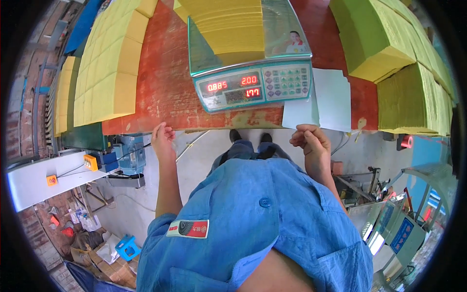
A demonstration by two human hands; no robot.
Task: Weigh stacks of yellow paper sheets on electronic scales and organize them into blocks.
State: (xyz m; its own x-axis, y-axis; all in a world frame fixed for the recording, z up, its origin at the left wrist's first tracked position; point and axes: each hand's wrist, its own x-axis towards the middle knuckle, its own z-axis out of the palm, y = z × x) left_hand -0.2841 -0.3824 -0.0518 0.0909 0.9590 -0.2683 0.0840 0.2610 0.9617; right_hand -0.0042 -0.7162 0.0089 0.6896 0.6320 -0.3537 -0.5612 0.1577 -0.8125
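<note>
My left hand (pixel 164 139) hovers just off the near edge of the red table (pixel 165 82), its fingers loosely bent and apart with nothing in them. On the other side, my right hand (pixel 315 144) is held at the table edge close to some pale blue sheets (pixel 335 97). Its fingers are half curled and no object shows in them. Between and beyond the hands stands a digital scale (pixel 253 87) with lit red digits and a keypad. A stack of yellow paper (pixel 238 29) rests on the scale's pan, touched by neither hand.
Blocks of stacked yellow paper line the table's left side (pixel 104 78) and right side (pixel 411 97). Below on the left are a blue motor (pixel 132 155), a white panel (pixel 34 180) and a small blue stool (pixel 127 248). Metal equipment (pixel 399 228) stands at the lower right.
</note>
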